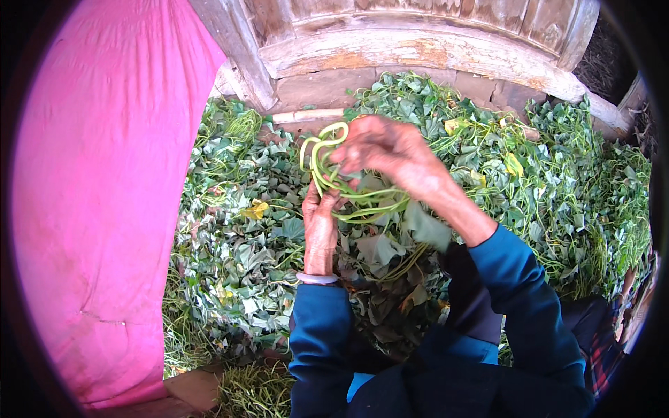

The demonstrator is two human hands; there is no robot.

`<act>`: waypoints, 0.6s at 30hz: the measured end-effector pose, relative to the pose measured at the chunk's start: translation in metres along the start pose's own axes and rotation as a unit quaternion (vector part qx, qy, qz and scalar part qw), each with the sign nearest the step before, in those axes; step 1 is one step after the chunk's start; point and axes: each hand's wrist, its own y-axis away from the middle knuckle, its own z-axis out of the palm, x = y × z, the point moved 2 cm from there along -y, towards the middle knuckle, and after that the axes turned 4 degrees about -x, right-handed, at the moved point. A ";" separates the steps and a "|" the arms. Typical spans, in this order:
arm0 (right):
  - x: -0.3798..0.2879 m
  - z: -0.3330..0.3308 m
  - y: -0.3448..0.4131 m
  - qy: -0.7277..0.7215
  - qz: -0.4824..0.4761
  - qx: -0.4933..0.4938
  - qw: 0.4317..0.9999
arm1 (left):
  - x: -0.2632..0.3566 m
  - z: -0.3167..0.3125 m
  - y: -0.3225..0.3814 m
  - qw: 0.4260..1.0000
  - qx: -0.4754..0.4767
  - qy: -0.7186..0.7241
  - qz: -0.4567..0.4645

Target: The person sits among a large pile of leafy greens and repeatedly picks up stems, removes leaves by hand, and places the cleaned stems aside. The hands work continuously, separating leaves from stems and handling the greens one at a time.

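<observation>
My left hand holds a looped bunch of long green stems, its fingers wrapped around them at the middle of the view. Pale green stem loops rise above its fingertips. My right hand is at the upper right of the bunch, fingers bent in against the stems. Motion blurs its fingertips, so whether they pinch a stem is unclear. Limp green leaves trail from the bunch's right end, below my right wrist. Around and under both hands spreads a heap of cut leafy vines, which look like sweet potato vines.
A pink cloth hangs along the left side. Beyond the heap stand a weathered wooden sill and a wooden post. A pale stick lies before the sill. Stripped stems are piled at the lower left.
</observation>
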 end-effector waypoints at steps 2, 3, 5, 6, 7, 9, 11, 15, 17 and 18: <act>0.009 -0.029 0.002 0.058 -0.001 0.050 0.997 | 0.006 -0.008 0.000 0.999 0.029 -0.026 -0.005; 0.018 -0.041 0.003 0.085 0.002 0.073 0.994 | 0.009 -0.012 -0.001 0.998 0.043 -0.038 -0.003; 0.043 -0.050 0.012 0.092 0.025 0.062 0.994 | 0.011 -0.014 -0.002 0.999 0.008 0.006 -0.033; 0.057 -0.053 0.017 0.103 0.075 0.073 0.989 | 0.012 -0.013 -0.002 0.998 -0.026 0.040 -0.048; 0.069 -0.052 0.023 0.105 0.082 0.048 0.990 | 0.011 -0.011 -0.002 0.993 -0.064 0.074 -0.065; 0.088 -0.046 0.029 0.127 0.033 0.032 0.991 | 0.007 -0.004 0.000 0.974 -0.133 0.152 -0.098; 0.098 -0.041 0.035 0.026 0.009 0.018 0.999 | -0.001 0.004 0.002 0.960 -0.184 0.164 -0.135; 0.105 -0.044 0.043 -0.016 0.028 0.027 0.999 | -0.020 0.014 0.001 0.961 -0.140 0.081 -0.225; 0.103 -0.054 0.043 0.059 0.003 0.022 0.998 | -0.024 0.016 0.001 0.960 -0.124 0.082 -0.236; 0.105 -0.059 0.044 0.052 0.032 0.052 0.997 | -0.026 0.016 0.001 0.959 -0.121 0.080 -0.242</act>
